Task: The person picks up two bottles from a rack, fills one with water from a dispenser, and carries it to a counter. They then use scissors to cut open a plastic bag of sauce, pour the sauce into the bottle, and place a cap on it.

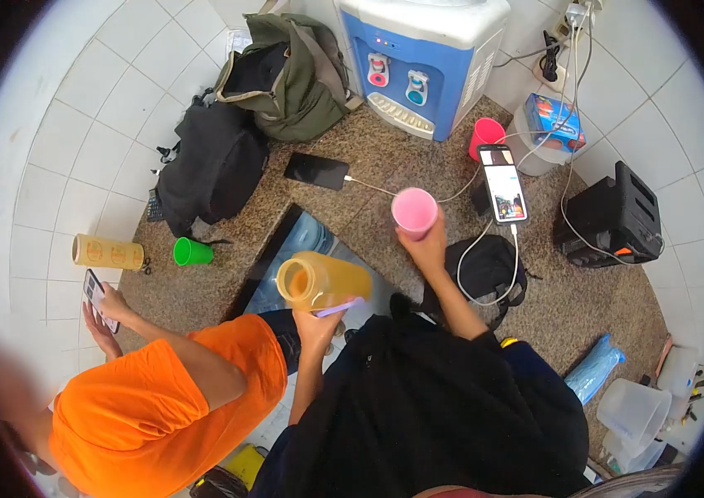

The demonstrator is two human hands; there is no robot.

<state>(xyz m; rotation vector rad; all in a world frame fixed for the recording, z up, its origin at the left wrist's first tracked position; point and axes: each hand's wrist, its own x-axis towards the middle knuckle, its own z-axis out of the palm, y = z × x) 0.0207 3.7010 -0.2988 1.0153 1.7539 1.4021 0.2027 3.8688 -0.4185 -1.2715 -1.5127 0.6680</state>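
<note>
My left hand [316, 330] is wrapped round a wide-mouthed yellow jar [337, 282], tilted with its open mouth toward the left. A lilac strip [340, 307] sticks out beside my fingers. In my right hand [428, 249] is a pink cup [415, 217], held over the counter with its opening facing up toward me. Its inside looks pink, with no contents that I can make out. Near that hand lie a black bag [484, 270] and a lit phone [504, 187] on a white cable.
A blue-and-white water dispenser [426, 62] stands at the back of the granite counter [368, 158]. On the left, a person in an orange shirt [161, 398] holds a phone [101, 299]. Also around are a green cup [192, 251], a backpack [306, 100] and a black speaker-like box [613, 220].
</note>
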